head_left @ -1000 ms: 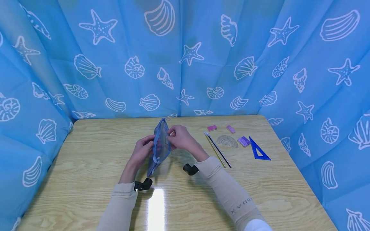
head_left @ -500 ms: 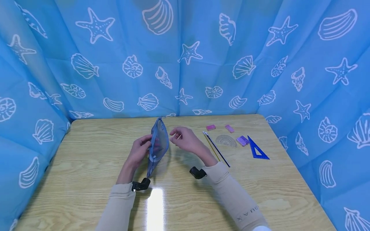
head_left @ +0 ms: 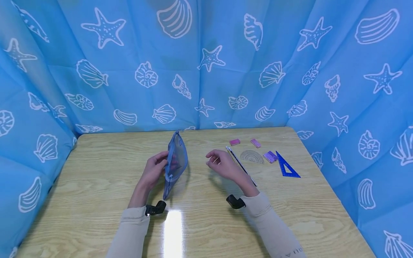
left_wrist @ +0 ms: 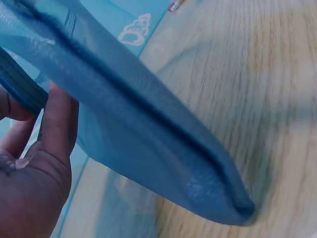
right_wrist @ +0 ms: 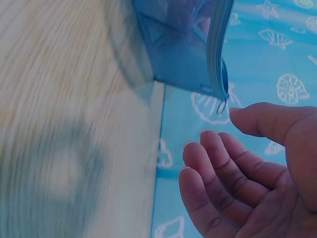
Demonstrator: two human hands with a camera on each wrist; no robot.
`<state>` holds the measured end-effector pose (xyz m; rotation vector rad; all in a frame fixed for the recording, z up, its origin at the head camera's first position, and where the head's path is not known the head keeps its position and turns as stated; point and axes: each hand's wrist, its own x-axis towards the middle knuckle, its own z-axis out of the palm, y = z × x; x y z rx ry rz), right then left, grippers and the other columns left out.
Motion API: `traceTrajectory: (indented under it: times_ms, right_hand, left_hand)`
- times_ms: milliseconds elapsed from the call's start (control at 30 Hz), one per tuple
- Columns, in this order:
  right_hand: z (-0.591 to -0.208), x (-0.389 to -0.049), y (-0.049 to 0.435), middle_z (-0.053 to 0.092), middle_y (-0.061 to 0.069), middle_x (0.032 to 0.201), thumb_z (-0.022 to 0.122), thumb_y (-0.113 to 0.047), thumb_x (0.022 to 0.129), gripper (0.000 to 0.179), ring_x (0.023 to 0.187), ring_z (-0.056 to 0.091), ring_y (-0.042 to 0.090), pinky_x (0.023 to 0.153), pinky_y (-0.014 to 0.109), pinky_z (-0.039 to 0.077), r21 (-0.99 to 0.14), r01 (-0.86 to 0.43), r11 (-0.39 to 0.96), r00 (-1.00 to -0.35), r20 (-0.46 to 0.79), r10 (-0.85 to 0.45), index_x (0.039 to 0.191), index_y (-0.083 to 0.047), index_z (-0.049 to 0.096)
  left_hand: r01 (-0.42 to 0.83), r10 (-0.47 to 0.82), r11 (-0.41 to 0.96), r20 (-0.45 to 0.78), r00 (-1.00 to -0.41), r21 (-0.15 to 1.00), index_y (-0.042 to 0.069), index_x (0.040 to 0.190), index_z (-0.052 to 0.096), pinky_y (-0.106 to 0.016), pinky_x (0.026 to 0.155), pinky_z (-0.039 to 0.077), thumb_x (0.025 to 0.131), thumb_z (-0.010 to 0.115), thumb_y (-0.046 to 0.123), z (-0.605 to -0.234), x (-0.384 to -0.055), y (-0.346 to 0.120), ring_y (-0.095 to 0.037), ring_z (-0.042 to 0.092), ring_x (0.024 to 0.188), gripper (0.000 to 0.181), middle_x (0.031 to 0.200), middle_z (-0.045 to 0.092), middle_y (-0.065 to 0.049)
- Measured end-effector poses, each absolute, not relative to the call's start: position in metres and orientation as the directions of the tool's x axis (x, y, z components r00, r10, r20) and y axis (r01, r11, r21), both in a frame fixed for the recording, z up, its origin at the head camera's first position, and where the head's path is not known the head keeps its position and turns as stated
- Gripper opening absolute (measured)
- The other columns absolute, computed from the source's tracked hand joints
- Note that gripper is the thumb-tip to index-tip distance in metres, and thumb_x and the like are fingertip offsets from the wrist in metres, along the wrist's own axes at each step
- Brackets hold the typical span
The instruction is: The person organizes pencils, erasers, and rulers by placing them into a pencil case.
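Observation:
My left hand (head_left: 154,170) pinches the side of a blue mesh zipper pouch (head_left: 178,157), thumb and fingers on its rim. The pouch is tilted on edge, its unzipped mouth gaping toward the right. Seen from the left wrist, the fingers (left_wrist: 57,119) lie against the mesh and one long seam runs down to the lower corner. My right hand (head_left: 224,165) hovers over the table, apart from the pouch, with fingers loosely bent and nothing in them. The right wrist view has the zipper's pull ring (right_wrist: 222,106) hanging beyond the thumb.
Right of my right hand lie a dark striped pencil (head_left: 242,166) and a yellow one mostly hidden by the hand, then a clear protractor (head_left: 252,156), pink erasers (head_left: 235,142), a purple block (head_left: 270,157) and a blue set square (head_left: 286,167). A shell-patterned curtain (head_left: 206,86) borders the table.
My right hand has let go of the pouch's rim and moved right, toward the pencils. The left hand keeps its hold, with the pouch nearly in place.

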<state>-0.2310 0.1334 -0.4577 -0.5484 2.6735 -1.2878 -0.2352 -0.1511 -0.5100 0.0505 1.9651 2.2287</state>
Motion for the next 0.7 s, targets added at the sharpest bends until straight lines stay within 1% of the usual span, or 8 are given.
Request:
traceTrajectory:
  times_ms: [100, 200, 300, 400, 467, 600, 700]
  right_hand:
    - [-0.460, -0.228, 0.145, 0.068, 0.009, 0.094, 0.063, -0.011, 0.098, 0.025, 0.084, 0.064, 0.019, 0.078, 0.034, 0.056, -0.773, -0.256, 0.581, -0.932, 0.038, -0.359, 0.118, 0.004, 0.066]
    - [-0.466, -0.225, 0.158, 0.068, 0.009, 0.094, 0.064, -0.011, 0.098, 0.025, 0.084, 0.064, 0.019, 0.078, 0.034, 0.055, -0.768, -0.240, 0.594, -0.942, 0.035, -0.335, 0.117, 0.005, 0.066]
    - [-0.472, -0.223, 0.170, 0.068, 0.012, 0.094, 0.063, -0.009, 0.097, 0.025, 0.083, 0.064, 0.020, 0.077, 0.033, 0.055, -0.765, -0.233, 0.600, -0.947, 0.038, -0.319, 0.117, 0.007, 0.066]
    - [-0.477, -0.222, 0.181, 0.069, 0.012, 0.096, 0.063, -0.010, 0.098, 0.026, 0.084, 0.064, 0.020, 0.077, 0.032, 0.055, -0.767, -0.210, 0.606, -0.954, 0.025, -0.299, 0.118, 0.007, 0.065]
    - [-0.480, -0.221, 0.187, 0.069, 0.012, 0.097, 0.064, -0.011, 0.098, 0.027, 0.086, 0.064, 0.021, 0.078, 0.033, 0.055, -0.770, -0.188, 0.610, -0.960, 0.011, -0.281, 0.119, 0.006, 0.065]
    - [-0.484, -0.219, 0.201, 0.068, 0.012, 0.100, 0.063, -0.012, 0.099, 0.029, 0.088, 0.064, 0.022, 0.079, 0.034, 0.055, -0.762, -0.153, 0.629, -0.968, -0.010, -0.249, 0.121, 0.006, 0.065]
    - [-0.487, -0.219, 0.212, 0.067, 0.012, 0.100, 0.063, -0.012, 0.100, 0.029, 0.088, 0.063, 0.021, 0.078, 0.032, 0.054, -0.753, -0.129, 0.645, -0.974, -0.025, -0.224, 0.123, 0.006, 0.064]
  left_hand:
    - [-0.105, 0.158, -0.128, -0.084, -0.984, 0.986, -0.010, 0.143, 0.047, -0.030, 0.092, 0.060, 0.101, 0.043, -0.004, -0.511, -0.234, -0.152, -0.009, 0.071, 0.097, 0.042, 0.123, 0.067, -0.014]
    - [-0.098, 0.175, -0.117, -0.077, -0.982, 0.988, -0.010, 0.142, 0.048, -0.030, 0.092, 0.060, 0.102, 0.045, -0.003, -0.512, -0.233, -0.153, -0.009, 0.071, 0.098, 0.041, 0.122, 0.068, -0.013]
    - [-0.089, 0.198, -0.096, -0.068, -0.978, 0.991, -0.010, 0.141, 0.049, -0.029, 0.091, 0.060, 0.103, 0.045, -0.002, -0.514, -0.233, -0.155, -0.010, 0.071, 0.098, 0.039, 0.123, 0.067, -0.017]
    - [-0.076, 0.234, -0.075, -0.056, -0.970, 0.994, -0.011, 0.142, 0.048, -0.029, 0.093, 0.059, 0.104, 0.043, -0.002, -0.516, -0.233, -0.158, -0.010, 0.070, 0.100, 0.039, 0.129, 0.063, -0.024]
    - [-0.073, 0.252, -0.060, -0.056, -0.966, 0.995, -0.011, 0.142, 0.047, -0.029, 0.094, 0.058, 0.105, 0.042, 0.000, -0.516, -0.233, -0.159, -0.010, 0.070, 0.102, 0.039, 0.132, 0.060, -0.027]
    - [-0.077, 0.264, -0.026, -0.068, -0.962, 0.997, -0.009, 0.144, 0.046, -0.031, 0.097, 0.057, 0.106, 0.042, 0.001, -0.517, -0.233, -0.160, -0.011, 0.069, 0.107, 0.039, 0.137, 0.058, -0.028]
    - [-0.075, 0.270, -0.023, -0.066, -0.961, 0.997, -0.008, 0.145, 0.046, -0.032, 0.098, 0.057, 0.105, 0.041, 0.000, -0.519, -0.234, -0.160, -0.013, 0.068, 0.109, 0.041, 0.138, 0.058, -0.027]
